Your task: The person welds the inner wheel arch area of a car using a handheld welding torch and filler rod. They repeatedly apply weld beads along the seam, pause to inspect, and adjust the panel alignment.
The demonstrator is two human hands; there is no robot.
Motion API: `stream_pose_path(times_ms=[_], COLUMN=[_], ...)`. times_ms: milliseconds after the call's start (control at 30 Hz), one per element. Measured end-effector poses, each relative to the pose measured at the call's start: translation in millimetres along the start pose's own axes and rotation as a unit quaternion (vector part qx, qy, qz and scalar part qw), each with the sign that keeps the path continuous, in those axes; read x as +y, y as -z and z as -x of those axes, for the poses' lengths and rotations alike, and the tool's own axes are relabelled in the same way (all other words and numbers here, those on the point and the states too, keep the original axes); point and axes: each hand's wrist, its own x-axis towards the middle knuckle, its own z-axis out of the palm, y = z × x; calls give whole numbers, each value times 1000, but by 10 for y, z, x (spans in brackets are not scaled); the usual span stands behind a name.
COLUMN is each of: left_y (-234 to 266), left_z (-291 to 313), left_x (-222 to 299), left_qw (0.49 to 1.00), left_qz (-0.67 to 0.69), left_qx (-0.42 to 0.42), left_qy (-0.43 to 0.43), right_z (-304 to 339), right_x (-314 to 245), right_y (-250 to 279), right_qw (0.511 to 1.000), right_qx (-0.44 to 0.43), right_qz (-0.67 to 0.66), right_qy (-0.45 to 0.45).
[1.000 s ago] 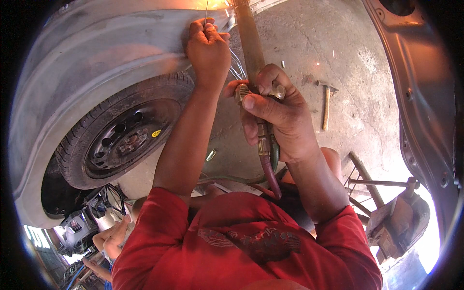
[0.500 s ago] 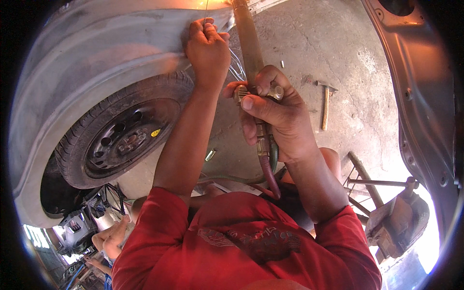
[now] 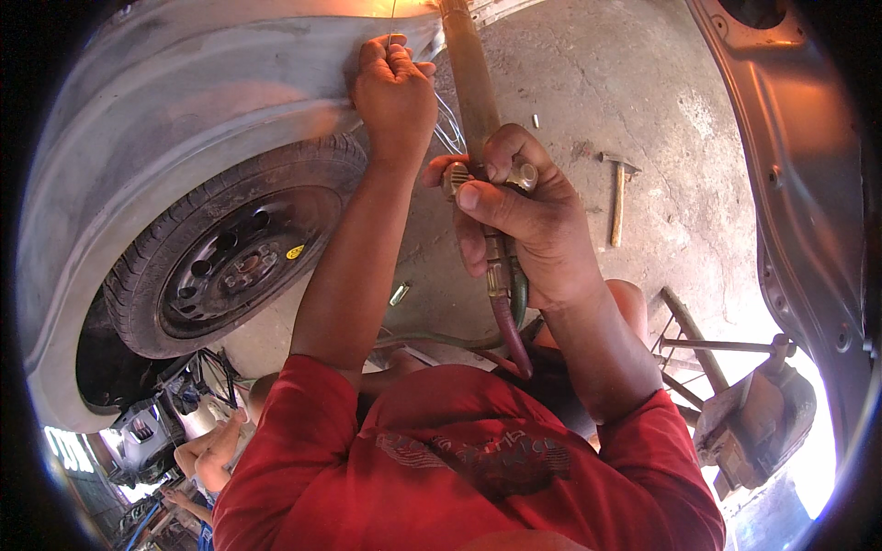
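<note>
My right hand (image 3: 537, 207) is wrapped round the valve end of a brass gas torch (image 3: 471, 83), the thumb by one of its ribbed knobs. A red hose (image 3: 507, 335) and a green hose (image 3: 521, 294) run down from the torch's lower end. Upward, the torch points at the grey car body panel (image 3: 230, 55), where an orange glow lights the metal; its tip lies past the upper edge. Against that panel, my left hand (image 3: 395, 96) pinches a thin metal wire (image 3: 393, 14) that stands up toward the glow.
Below the panel sits a wheel (image 3: 243, 248) with a black rim. A hammer (image 3: 618, 197) lies on the concrete floor, along with thin wires (image 3: 448, 124) and a small shiny cylinder (image 3: 399, 294). A door frame (image 3: 799, 184) rises at right, above a rusty metal stand (image 3: 717, 367). Another person's limbs (image 3: 211, 450) show lower left.
Both hands keep their grips and stay almost still. The torch has shifted only very slightly.
</note>
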Motion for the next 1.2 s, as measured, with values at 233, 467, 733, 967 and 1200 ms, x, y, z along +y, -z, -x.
stream_pose_path(times_ms=[233, 467, 733, 967, 1200], left_y=[7, -16, -15, -26, -19], left_z=[6, -15, -33, -32, -10], left_x=[-12, -1, -6, -28, 18], left_qw=[1000, 1000, 1000, 1000, 1000], left_qz=[3, 11, -13, 11, -7], left_qx=[5, 4, -4, -4, 0], left_qy=[-6, 13, 10, 13, 22], right_z=[-13, -35, -55, -40, -45], right_x=[24, -9, -9, 0, -12], right_y=[1, 56, 76, 82, 96], right_qw=[1000, 1000, 1000, 1000, 1000], right_qx=[2, -18, -26, -24, -29], right_qz=[-8, -8, -13, -8, -1], right_qy=[-1, -7, -9, -12, -10])
